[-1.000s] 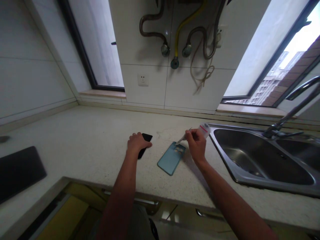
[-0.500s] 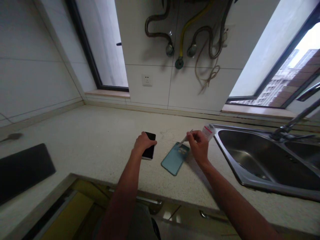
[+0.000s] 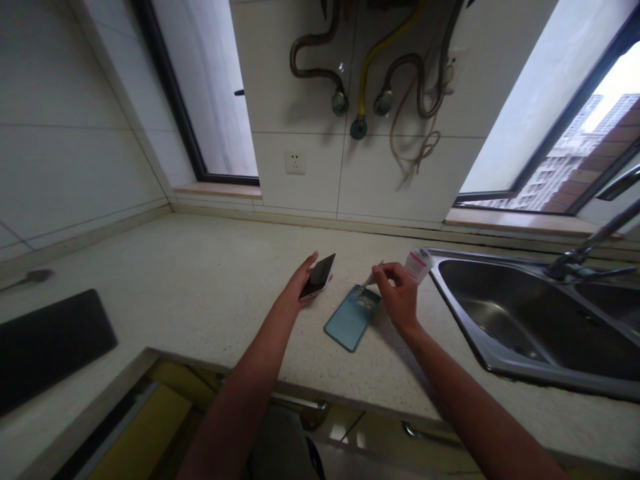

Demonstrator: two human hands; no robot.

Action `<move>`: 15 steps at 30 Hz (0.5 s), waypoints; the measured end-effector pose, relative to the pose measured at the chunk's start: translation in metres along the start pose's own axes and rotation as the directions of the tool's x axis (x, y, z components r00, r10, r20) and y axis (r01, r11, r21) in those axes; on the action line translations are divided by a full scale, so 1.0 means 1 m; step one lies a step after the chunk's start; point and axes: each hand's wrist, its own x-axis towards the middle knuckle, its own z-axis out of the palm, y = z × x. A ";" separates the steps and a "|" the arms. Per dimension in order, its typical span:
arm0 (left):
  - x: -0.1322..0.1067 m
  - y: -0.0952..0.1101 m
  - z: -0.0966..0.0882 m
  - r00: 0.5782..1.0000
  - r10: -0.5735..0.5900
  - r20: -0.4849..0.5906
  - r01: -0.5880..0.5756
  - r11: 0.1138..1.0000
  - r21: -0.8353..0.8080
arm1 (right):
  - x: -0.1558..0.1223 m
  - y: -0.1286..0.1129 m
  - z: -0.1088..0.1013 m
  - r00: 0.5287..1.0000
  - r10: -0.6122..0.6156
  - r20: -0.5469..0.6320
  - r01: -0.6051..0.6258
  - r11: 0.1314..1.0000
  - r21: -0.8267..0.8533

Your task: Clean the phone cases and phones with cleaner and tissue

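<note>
A smartphone (image 3: 319, 275) with a dark screen is tilted up in my left hand (image 3: 296, 285), whose fingers wrap round its edges. To its right, a translucent blue phone case (image 3: 351, 321) lies on the counter, its camera cutout toward the far right. My right hand (image 3: 399, 293) pinches a thin, pale stick-like tool (image 3: 368, 281) above the case, its lower tip at the case's far edge; whether it touches is unclear. Just beyond the right hand is a small clear plastic bag (image 3: 419, 264) with a red stripe; I cannot tell whether the fingers touch it.
A steel sink (image 3: 520, 320) with a faucet (image 3: 575, 260) is set into the counter (image 3: 200, 280) on the right. At the left lies a black flat slab (image 3: 55, 343), with a dark spoon-like object (image 3: 37, 275) behind it. Hoses and an outlet (image 3: 295, 162) are on the back wall.
My left hand has lifted the phone from the counter, tilting it and bringing it rightward, nearer the case. My right hand stays almost still with the stick-like tool.
</note>
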 end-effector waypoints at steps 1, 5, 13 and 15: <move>-0.001 0.000 0.002 0.999 -0.021 0.037 0.024 0.997 -0.076 | 0.001 -0.001 0.000 1.000 0.021 -0.008 -0.021 1.000 0.012; -0.005 -0.006 0.010 0.984 0.066 0.163 -0.013 0.951 -0.309 | 0.006 0.001 -0.002 0.990 0.134 -0.040 -0.128 0.984 0.123; -0.010 -0.023 0.024 0.913 -0.025 0.408 0.158 0.942 -0.297 | 0.009 0.008 -0.002 0.976 0.211 -0.044 -0.203 0.968 0.149; -0.008 -0.030 0.027 0.883 -0.044 0.467 0.187 0.946 -0.263 | 0.008 0.005 -0.001 0.979 0.198 -0.053 -0.189 0.972 0.136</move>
